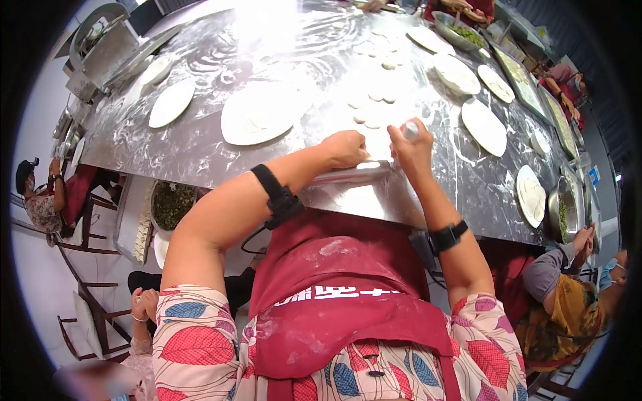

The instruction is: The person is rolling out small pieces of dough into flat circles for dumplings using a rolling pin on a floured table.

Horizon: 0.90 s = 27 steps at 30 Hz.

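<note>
My left hand (346,149) is low over the floured steel table near its front edge, fingers curled inward; what it holds, if anything, is hidden. My right hand (411,148) is wrapped round a pale rod-like tool (410,131), whose rounded end shows above the fist. Between the hands lies a small white piece (368,164), washed out by glare. Just beyond them are several small round dough pieces (372,123). A large white plate (257,113) with something pale on it stands to the left of my left hand.
More white plates stand at the left (172,103) and right (483,127). A metal bowl of green filling (459,32) is at the far right, another bowl (172,206) below the left edge. People sit or stand at both sides, one (568,294) close at the right.
</note>
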Each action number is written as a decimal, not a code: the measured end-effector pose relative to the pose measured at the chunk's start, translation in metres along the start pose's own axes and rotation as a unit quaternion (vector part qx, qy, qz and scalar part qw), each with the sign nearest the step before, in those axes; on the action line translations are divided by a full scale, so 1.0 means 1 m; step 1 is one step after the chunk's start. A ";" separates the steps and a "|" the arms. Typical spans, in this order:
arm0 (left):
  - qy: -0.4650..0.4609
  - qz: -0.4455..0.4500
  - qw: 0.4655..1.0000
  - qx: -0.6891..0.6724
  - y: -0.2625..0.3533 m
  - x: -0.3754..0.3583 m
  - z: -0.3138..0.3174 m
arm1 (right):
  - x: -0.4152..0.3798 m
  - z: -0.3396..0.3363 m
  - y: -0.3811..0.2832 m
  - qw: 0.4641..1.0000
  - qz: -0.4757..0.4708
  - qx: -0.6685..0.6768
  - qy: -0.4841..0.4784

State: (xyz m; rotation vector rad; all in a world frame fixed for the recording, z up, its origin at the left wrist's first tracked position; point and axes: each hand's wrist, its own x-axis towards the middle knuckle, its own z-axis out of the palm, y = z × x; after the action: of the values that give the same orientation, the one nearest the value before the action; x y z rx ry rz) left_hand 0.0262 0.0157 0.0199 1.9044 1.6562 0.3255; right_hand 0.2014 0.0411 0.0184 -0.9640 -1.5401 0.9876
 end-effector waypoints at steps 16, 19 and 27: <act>-0.036 0.031 0.999 0.012 0.001 -0.004 0.006 | -0.040 -0.017 -0.014 0.998 0.027 -0.052 0.009; -0.046 -0.007 0.997 -0.066 -0.001 -0.014 0.004 | -0.067 -0.023 -0.012 0.999 0.034 0.022 0.013; -0.010 0.009 0.999 -0.044 0.003 -0.002 0.004 | 0.006 0.002 0.002 1.000 0.001 -0.006 -0.006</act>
State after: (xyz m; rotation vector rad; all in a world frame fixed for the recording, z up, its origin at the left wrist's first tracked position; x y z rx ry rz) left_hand 0.0305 0.0127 0.0192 1.8514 1.5870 0.3800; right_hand 0.1989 0.0473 0.0185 -0.9705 -1.5574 0.9892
